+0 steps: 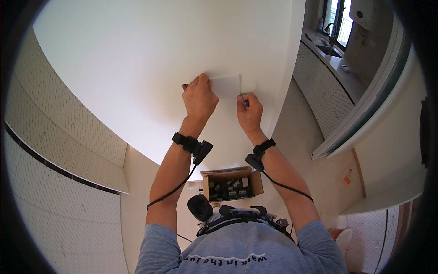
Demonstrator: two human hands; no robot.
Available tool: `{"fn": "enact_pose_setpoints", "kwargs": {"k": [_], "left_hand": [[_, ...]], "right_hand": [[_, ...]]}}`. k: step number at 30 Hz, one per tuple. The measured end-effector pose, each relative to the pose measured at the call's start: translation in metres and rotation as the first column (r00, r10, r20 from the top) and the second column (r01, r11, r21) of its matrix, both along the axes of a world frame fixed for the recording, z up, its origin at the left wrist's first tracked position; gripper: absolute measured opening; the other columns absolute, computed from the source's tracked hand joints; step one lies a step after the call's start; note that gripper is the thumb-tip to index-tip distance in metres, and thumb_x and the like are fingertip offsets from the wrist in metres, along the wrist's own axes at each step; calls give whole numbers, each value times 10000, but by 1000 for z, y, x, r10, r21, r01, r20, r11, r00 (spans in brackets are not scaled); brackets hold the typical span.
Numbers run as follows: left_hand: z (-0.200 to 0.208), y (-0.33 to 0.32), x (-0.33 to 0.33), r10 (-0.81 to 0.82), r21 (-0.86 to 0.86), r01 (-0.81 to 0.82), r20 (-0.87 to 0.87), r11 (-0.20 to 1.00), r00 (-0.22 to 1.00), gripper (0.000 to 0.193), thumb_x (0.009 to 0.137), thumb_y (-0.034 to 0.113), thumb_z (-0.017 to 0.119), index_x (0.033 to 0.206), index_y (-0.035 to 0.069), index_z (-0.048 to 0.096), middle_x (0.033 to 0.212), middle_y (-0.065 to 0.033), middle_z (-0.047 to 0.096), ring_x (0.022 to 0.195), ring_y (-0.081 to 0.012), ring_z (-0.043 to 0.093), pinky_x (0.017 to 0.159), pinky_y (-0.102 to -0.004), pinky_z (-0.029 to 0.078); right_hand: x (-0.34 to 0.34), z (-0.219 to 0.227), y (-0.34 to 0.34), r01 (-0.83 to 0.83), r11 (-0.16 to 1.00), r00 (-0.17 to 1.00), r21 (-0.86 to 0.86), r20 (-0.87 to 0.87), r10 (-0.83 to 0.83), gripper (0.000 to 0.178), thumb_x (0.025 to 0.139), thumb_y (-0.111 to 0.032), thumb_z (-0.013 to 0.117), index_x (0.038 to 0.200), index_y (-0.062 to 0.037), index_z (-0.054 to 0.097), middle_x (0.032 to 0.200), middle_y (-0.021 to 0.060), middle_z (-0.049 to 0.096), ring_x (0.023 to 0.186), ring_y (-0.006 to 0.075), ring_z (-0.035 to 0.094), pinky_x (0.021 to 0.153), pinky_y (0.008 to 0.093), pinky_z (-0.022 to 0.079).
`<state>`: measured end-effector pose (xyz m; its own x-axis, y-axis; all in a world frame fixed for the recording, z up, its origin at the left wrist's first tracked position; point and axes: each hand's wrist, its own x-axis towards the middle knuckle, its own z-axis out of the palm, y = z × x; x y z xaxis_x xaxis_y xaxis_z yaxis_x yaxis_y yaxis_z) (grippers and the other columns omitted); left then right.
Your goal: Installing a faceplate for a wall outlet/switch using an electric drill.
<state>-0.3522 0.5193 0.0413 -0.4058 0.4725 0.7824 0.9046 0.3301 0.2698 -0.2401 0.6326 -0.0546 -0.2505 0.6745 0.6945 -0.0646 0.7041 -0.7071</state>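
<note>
A flat white rectangular plate [226,85] sits against the white wall [150,59] in front of me. My left hand [200,98] is closed at the plate's left edge and covers that side. A small dark brown bit [185,86] shows beside its fingers; what it is I cannot make out. In my closed right hand [251,113] is a small screwdriver [245,104] with a purplish handle. Its thin shaft points up along the plate's right edge; whether the tip touches the plate is too small to tell.
An open cardboard box [257,181] with several dark small boxes stands on the floor below the wall. Covered panels [68,123] run along the left. To the right, past the wall's edge, are a sliding door frame [360,118] and a kitchen counter with a sink [329,51].
</note>
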Motion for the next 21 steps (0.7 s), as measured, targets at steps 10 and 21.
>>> {"fn": "enact_pose_setpoints", "kwargs": {"k": [10, 21], "left_hand": [[-8, -17, -12, -89, -97, 103, 144, 990, 986, 82, 982, 118, 584, 983, 40, 557, 874, -164, 666, 846, -378, 658, 730, -495, 517], [-117, -64, 93, -172, -426, 214, 135, 879, 976, 412, 858, 61, 701, 1232, -8, 542, 1613, -249, 260, 1124, -375, 642, 933, -449, 555]], "right_hand": [[45, 17, 28, -129, 984, 928, -127, 334, 164, 189, 937, -189, 707, 941, -2, 676, 765, 166, 676, 663, 280, 651, 649, 374, 520], [257, -145, -27, -77, 678, 341, -731, 620, 707, 378, 1004, -368, 671, 1036, 4, 733, 827, 38, 718, 566, 99, 542, 528, 290, 452]]}}
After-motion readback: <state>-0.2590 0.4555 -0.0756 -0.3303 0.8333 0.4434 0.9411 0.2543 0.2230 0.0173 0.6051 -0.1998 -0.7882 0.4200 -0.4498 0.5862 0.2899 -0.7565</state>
